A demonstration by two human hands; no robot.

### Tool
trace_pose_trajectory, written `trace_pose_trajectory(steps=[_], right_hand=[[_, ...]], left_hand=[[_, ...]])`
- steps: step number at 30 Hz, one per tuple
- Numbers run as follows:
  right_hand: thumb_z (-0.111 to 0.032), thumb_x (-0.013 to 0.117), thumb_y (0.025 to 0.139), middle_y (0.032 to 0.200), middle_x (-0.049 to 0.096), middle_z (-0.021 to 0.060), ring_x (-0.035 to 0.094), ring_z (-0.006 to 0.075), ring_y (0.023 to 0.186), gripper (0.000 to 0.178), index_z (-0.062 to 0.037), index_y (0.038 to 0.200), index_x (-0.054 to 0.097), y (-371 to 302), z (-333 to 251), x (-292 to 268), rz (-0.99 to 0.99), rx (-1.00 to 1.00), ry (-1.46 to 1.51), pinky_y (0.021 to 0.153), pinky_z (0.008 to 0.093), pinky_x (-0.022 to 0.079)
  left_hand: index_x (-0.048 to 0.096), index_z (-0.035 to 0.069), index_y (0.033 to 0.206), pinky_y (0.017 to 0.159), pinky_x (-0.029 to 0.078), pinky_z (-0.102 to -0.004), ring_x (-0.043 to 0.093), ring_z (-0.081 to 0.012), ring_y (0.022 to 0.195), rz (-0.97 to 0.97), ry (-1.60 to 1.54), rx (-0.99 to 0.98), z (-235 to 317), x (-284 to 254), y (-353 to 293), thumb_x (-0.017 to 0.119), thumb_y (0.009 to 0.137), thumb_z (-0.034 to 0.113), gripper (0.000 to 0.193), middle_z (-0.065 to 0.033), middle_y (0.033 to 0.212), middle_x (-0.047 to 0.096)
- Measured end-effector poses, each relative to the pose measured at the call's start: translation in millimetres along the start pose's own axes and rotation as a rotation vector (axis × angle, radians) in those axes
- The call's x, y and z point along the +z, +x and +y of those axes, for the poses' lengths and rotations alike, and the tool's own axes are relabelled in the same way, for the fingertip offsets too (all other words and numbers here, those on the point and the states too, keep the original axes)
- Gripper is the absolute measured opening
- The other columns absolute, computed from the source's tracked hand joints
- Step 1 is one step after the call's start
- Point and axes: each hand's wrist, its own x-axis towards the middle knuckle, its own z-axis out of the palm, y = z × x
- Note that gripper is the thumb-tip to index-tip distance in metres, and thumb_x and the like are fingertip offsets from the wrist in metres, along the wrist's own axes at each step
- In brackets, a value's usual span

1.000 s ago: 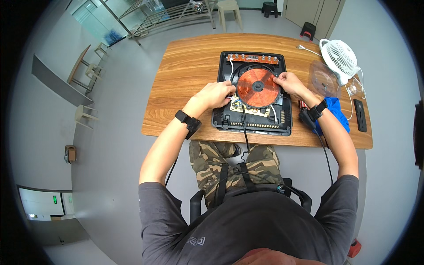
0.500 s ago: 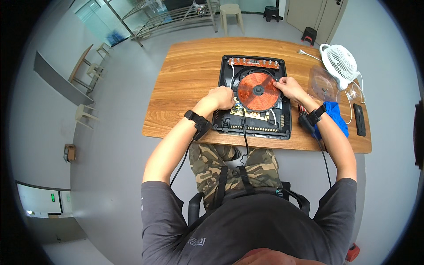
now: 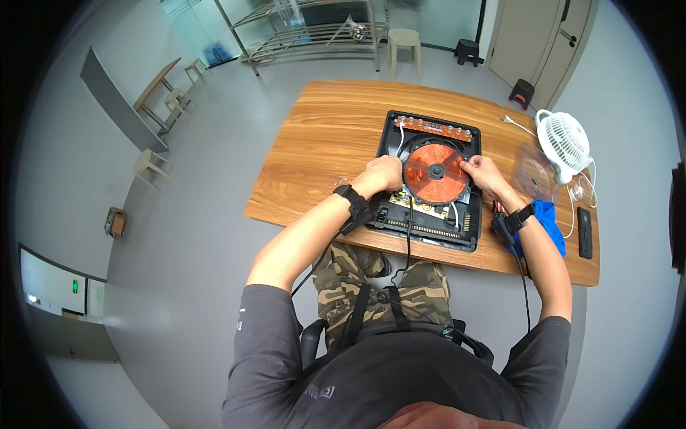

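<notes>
An opened induction cooker [image 3: 468, 232] lies on the table, its black casing holding a round copper coil [image 3: 427, 187]. My right hand [image 3: 484, 174] pinches the coil's right rim between thumb and fingers. At the opposite rim, my left hand [image 3: 386, 174] is closed, its fingertips partly hidden behind the knuckles. A yellowish circuit board [image 3: 429, 209] shows below the coil, near the casing's front. Along the far end runs an orange control board [image 3: 436, 129] with round buttons. White wires lead past the coil, and a black cable [image 3: 409, 232] leaves over the front edge.
On the right stand a white fan [image 3: 563, 143] and a clear plastic piece [image 3: 534, 171]. A blue cloth [image 3: 544, 222], a dark-handled tool [image 3: 502, 227] and a black strip-shaped object [image 3: 584, 232] lie near my right forearm. Small bits [image 3: 343, 180] lie left of the casing.
The whole view has shifted, so the table sits lower and further right. My left hand has moved slightly farther up along the coil's rim; my right hand stays at its right rim.
</notes>
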Motion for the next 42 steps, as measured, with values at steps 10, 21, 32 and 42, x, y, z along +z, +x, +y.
trace_pose_trajectory(steps=[10, 21, 32, 42], right_hand=[[-0.027, 0.068, 0.1, 0.063, 0.045, -0.0075, 0.037, 0.0048, 0.051, 0.031, -0.0112, 0.076, 0.055, 6.4, 9.8, 1.2, -0.026, -0.016, 0.03, 0.044, 0.0261, 0.026], [-0.035, 0.073, 0.092, 0.066, 0.06, 0.0024, 0.053, 0.0124, 0.063, 0.037, -0.0044, 0.074, 0.062, 0.9, 2.7, -3.1, -0.015, 0.01, 0.036, 0.059, 0.0329, 0.045], [-0.031, 0.069, 0.097, 0.064, 0.051, -0.0034, 0.043, 0.0078, 0.055, 0.034, -0.0083, 0.075, 0.056, 2.4, 5.4, -0.6, -0.01, -0.005, 0.013, 0.049, 0.0288, 0.034], [-0.035, 0.073, 0.092, 0.065, 0.058, 0.0023, 0.052, 0.0131, 0.061, 0.038, -0.0049, 0.073, 0.06, 5.4, 8.7, -0.7, -0.004, 0.024, 0.031, 0.058, 0.0337, 0.044]], left_hand=[[0.076, -0.002, 0.101, 0.091, 0.056, -0.043, 0.069, -0.0374, 0.11, 0.062, -0.075, 0.173, -9.4, 16.7, 9.4, 0.067, 0.085, 0.019, 0.028, -0.0266, 0.11, 0.07], [0.075, -0.003, 0.103, 0.092, 0.056, -0.0427, 0.068, -0.0375, 0.111, 0.055, -0.054, 0.179, -8.7, 19.5, 13.2, 0.067, 0.086, 0.019, 0.029, -0.0273, 0.111, 0.07], [0.072, -0.005, 0.103, 0.09, 0.056, -0.0439, 0.068, -0.0388, 0.109, 0.054, -0.037, 0.199, -10.5, 23.4, 16.9, 0.075, 0.084, 0.024, 0.035, -0.0277, 0.107, 0.071], [0.075, -0.004, 0.1, 0.088, 0.057, -0.0431, 0.07, -0.0382, 0.105, 0.064, -0.022, 0.192, -12.7, 23.1, 18.6, 0.074, 0.083, 0.024, 0.033, -0.0272, 0.106, 0.071]])
